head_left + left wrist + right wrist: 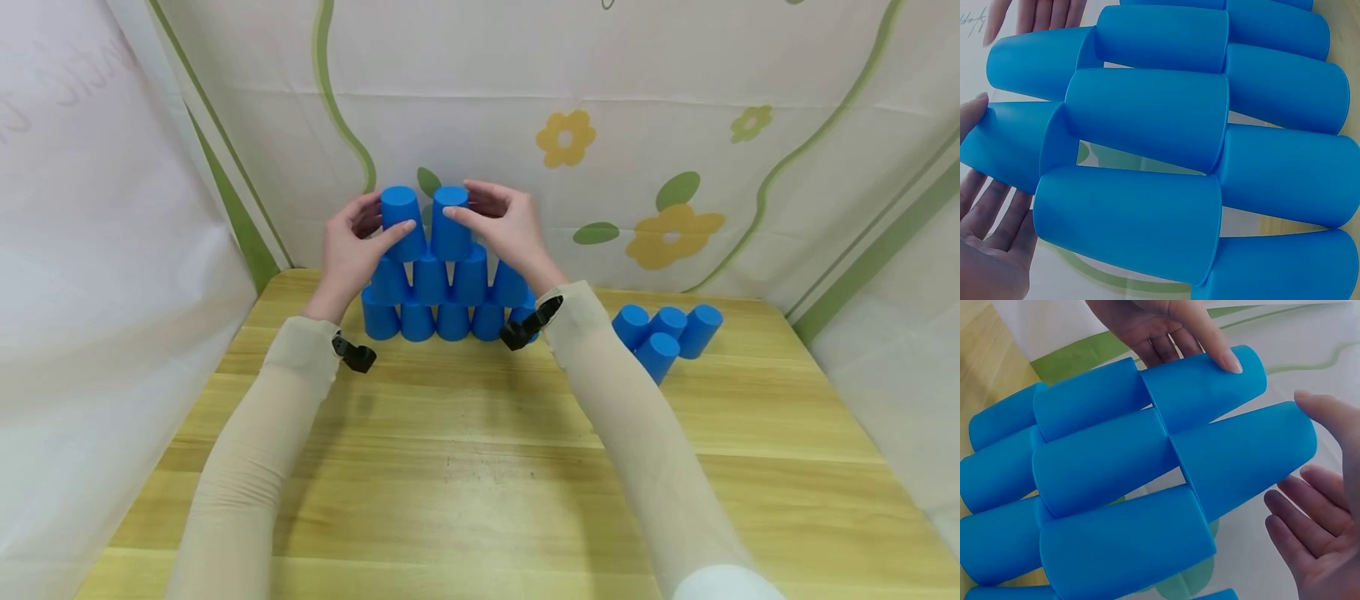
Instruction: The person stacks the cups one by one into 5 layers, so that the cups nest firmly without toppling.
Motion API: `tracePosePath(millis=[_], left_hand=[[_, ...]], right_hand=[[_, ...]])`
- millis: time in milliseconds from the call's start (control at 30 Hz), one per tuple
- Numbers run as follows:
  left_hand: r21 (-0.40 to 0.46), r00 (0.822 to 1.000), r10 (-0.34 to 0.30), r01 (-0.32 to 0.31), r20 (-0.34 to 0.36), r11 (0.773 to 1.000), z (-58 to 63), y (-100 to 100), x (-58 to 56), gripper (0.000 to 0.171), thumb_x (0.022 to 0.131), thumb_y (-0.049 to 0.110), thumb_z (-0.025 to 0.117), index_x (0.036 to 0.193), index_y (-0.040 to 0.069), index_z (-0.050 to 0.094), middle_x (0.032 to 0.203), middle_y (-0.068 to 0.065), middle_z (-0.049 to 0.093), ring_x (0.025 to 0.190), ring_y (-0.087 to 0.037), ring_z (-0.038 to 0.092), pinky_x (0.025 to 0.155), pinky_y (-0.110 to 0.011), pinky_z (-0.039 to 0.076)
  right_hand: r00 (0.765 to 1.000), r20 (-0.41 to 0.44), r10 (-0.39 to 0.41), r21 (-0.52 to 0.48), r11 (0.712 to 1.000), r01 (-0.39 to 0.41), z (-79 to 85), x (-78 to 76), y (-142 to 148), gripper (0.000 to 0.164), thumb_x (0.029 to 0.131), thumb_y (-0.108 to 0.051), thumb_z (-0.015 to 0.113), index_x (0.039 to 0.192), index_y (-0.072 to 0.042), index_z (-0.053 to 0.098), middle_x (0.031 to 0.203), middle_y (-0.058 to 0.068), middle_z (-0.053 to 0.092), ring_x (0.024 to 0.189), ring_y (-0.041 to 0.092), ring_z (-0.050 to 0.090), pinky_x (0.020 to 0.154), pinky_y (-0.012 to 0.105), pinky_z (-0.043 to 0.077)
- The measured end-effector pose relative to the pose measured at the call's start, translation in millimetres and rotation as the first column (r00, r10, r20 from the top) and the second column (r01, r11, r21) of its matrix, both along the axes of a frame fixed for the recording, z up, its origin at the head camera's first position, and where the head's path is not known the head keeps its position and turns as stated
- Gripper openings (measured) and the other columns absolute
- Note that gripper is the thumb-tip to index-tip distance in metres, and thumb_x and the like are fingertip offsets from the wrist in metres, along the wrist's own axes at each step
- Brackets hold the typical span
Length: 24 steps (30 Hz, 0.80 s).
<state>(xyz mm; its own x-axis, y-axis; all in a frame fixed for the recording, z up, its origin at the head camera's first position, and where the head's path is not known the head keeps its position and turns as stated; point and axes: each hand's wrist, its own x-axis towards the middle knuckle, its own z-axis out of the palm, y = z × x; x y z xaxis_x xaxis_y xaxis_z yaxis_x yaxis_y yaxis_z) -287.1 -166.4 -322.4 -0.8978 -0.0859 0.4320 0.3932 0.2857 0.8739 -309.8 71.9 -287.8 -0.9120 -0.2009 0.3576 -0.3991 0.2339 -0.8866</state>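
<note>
Upside-down blue cups stand stacked in rows like a wall. Two cups form the top row: a left one (401,225) and a right one (451,225). My left hand (352,246) holds the left top cup, its thumb on the front and its fingers behind. Around the right top cup (1247,456), my right hand (510,225) is spread, thumb at the upper edge; in the right wrist view its fingers (1310,515) sit apart from the cup's side. Beneath are a middle row (431,279) and a bottom row (453,323), partly hidden on the right by my wrist.
On the right of the wooden table (465,467) stands a group of several more blue cups (701,332), partly behind my right forearm. A white curtain (465,83) with printed flowers hangs close behind the stack. Black wrist cameras (356,356) jut out near the lower rows.
</note>
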Motion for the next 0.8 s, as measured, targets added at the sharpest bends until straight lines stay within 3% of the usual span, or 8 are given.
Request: tracePosePath(millis=[333, 567, 800], left_hand=[[0.009, 1.000, -0.001, 0.001, 0.004, 1.000, -0.1, -1.4, 0.8, 0.061, 0.089, 0.036, 0.081, 0.142, 0.013, 0.060, 0.135, -0.005, 0.064, 0.122, -0.022, 0.060, 0.107, -0.044, 0.046], [0.004, 1.000, -0.003, 0.003, 0.023, 1.000, -0.1, -0.9, 0.9, 0.062, 0.089, 0.038, 0.081, 0.142, 0.014, 0.060, 0.135, -0.004, 0.064, 0.121, -0.021, 0.060, 0.107, -0.042, 0.046], [-0.011, 0.999, 0.003, -0.003, 0.046, 1.000, 0.5, -0.7, 1.8, 0.065, 0.089, 0.039, 0.081, 0.144, 0.014, 0.058, 0.138, -0.004, 0.063, 0.124, -0.021, 0.059, 0.108, -0.043, 0.045]], right_hand=[[0.999, -0.044, 0.001, -0.057, 0.998, -0.004, 1.6, 15.9, 36.9, 0.054, 0.089, -0.029, 0.082, 0.137, -0.011, 0.066, 0.132, 0.008, 0.066, 0.121, 0.022, 0.062, 0.100, 0.029, 0.050], [0.996, -0.061, -0.063, -0.059, 0.996, 0.060, -1.9, 32.2, 83.8, 0.050, 0.089, -0.026, 0.082, 0.135, -0.012, 0.067, 0.131, 0.007, 0.067, 0.122, 0.020, 0.062, 0.103, 0.030, 0.048], [0.989, -0.041, -0.144, -0.059, 0.988, 0.142, -15.3, 53.3, 135.2, 0.050, 0.089, -0.025, 0.082, 0.136, -0.013, 0.067, 0.133, 0.009, 0.066, 0.123, 0.019, 0.061, 0.101, 0.028, 0.049]])
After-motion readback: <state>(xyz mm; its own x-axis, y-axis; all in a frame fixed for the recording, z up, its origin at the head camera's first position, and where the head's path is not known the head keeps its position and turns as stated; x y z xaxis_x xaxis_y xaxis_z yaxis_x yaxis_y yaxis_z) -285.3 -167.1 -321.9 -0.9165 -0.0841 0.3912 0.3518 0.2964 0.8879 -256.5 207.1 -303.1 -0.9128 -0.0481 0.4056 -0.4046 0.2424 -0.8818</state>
